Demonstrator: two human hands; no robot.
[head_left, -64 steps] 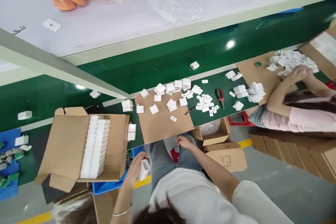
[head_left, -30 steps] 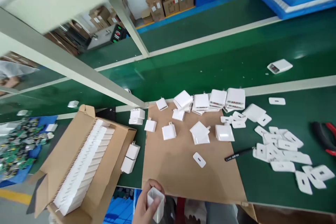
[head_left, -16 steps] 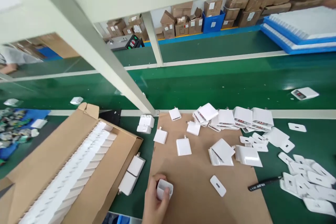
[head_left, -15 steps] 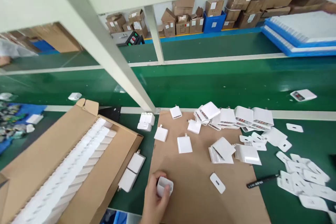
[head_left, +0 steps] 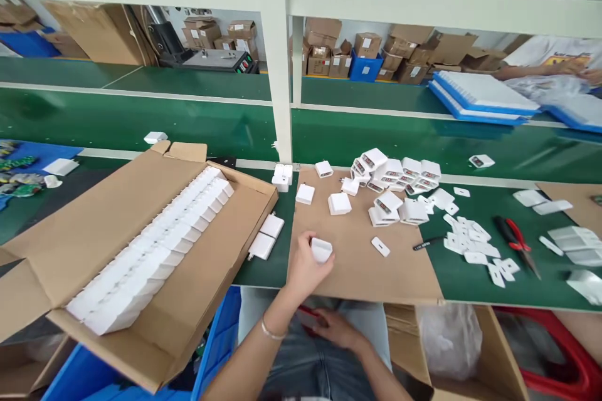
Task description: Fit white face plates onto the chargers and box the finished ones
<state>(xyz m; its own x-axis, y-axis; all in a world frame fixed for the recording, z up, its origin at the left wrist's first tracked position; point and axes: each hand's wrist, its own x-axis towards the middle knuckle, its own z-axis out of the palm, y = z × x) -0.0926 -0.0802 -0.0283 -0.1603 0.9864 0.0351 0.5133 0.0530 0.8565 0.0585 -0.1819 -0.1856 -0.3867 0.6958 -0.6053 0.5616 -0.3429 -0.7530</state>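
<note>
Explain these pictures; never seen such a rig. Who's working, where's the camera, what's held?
No machine: a person works bare-handed, seen from one head-worn camera looking forward and down. The left hand holds a white casing over a brown cardboard sheet; the right hand is low by the lap. More white casings, flat white plates, a black pen-like tool and red-handled pliers lie across the sheet and green bench. To the left, an open cardboard box holds a row of white units.

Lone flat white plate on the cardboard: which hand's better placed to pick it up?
Right hand, likely: it looks free, down by the lap. The left hand, over the cardboard, grips a white housing. The flat white plate lies right of that housing.
</note>
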